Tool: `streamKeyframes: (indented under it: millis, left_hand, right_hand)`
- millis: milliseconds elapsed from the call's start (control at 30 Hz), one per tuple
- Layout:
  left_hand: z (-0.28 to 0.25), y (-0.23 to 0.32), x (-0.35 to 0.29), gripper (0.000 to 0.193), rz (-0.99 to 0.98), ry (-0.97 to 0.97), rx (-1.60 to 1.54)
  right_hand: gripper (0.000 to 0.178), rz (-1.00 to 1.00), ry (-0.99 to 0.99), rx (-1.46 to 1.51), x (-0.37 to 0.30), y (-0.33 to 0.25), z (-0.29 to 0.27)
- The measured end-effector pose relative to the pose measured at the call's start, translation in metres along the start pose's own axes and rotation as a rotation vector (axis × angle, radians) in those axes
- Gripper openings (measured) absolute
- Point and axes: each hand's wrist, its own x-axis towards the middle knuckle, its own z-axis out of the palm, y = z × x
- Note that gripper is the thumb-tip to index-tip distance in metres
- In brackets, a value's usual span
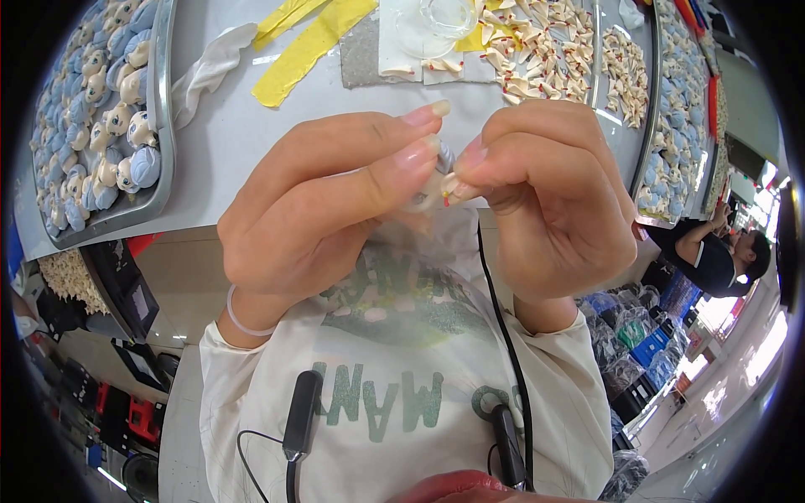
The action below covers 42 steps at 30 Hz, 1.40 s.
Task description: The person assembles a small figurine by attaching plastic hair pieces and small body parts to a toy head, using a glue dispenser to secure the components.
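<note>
In front of my chest, my left hand (323, 189) pinches a small doll head (429, 194) with pale blue hair between thumb and fingers. The fingers hide much of the head, and its lower part is blurred. Close against it, my right hand (553, 189) has thumb and forefinger closed on a small cream plastic piece (454, 188) with a red tip. Piece and head seem to meet, though I cannot tell whether they are joined. Beyond my right hand lies a pile of similar cream pieces (545, 63) with red tips.
At left stands a metal tray (165, 126) of blue-haired doll heads; more heads (677, 126) fill a tray at far right. Yellow tape (314, 50), a crumpled white tissue (214, 67) and a clear round dish (415, 38) lie across the table. Another person (708, 256) is at right.
</note>
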Motion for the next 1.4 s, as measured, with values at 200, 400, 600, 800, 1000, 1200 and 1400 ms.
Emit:
streamKeyframes:
  millis: [200,400,600,800,1000,1200,1400]
  left_hand:
    - [-0.001,-0.002,0.001,0.021,0.035,-0.021,0.037]
    - [-0.001,-0.003,0.001,0.025,0.018,-0.032,0.006]
    - [-0.003,-0.005,0.005,0.03,-0.057,-0.085,-0.197]
    - [-0.004,-0.005,0.006,0.03,-0.057,-0.103,-0.226]
    - [-0.002,-0.007,0.009,0.032,-0.007,-0.106,-0.184]
    - [-0.001,-0.007,0.012,0.032,0.06,-0.12,-0.155]
    - [0.009,-0.002,0.012,0.023,0.125,-0.07,-0.05]
  right_hand:
    - [0.017,-0.001,-0.021,-0.001,0.002,0.001,-0.002]
    - [0.018,-0.037,-0.056,0.006,0.003,0.005,-0.005]
    - [0.016,0.083,-0.059,0.177,0.003,0.004,-0.008]
    - [0.018,0.062,-0.048,0.157,0.007,0.004,-0.013]
    - [0.019,0.031,-0.121,0.133,0.008,0.009,-0.016]
    - [0.039,0.206,-0.167,0.288,0.011,0.0,-0.022]
    - [0.042,0.632,-0.14,0.452,0.007,-0.009,-0.014]
